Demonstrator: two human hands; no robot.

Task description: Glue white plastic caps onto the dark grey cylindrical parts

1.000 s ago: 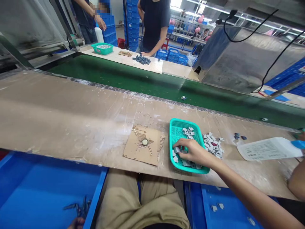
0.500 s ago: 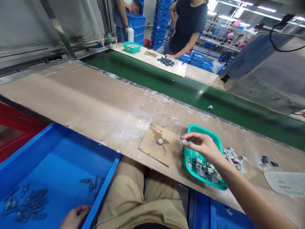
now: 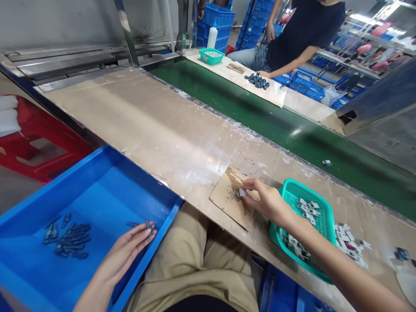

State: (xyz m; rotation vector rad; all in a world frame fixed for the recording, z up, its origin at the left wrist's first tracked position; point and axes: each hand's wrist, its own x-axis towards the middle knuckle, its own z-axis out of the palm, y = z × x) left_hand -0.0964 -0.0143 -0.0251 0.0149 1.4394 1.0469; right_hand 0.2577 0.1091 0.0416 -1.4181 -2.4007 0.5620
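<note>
Right hand (image 3: 269, 203) pinches blocky grey piece (image 3: 242, 193); perforated plastic basket (image 3: 295, 190) alongside.

left hand (image 3: 125, 251): fingers (image 3: 140, 235) extended, close together | right hand (image 3: 268, 201): fingers pinched, forearm (image 3: 338, 265) slanting back rightward

1. At the left side there is a red stool (image 3: 45, 128).
2. A green belt (image 3: 234, 104) runs from the upper left toward the right.
3. Across this belt, a white bottle (image 3: 212, 37) stands upright, just behind a small teal basket (image 3: 210, 60).
4. Behind the bottle, blue crates (image 3: 216, 19) are stacked.
5. To their right is a dark-shirted person (image 3: 302, 30).
</note>
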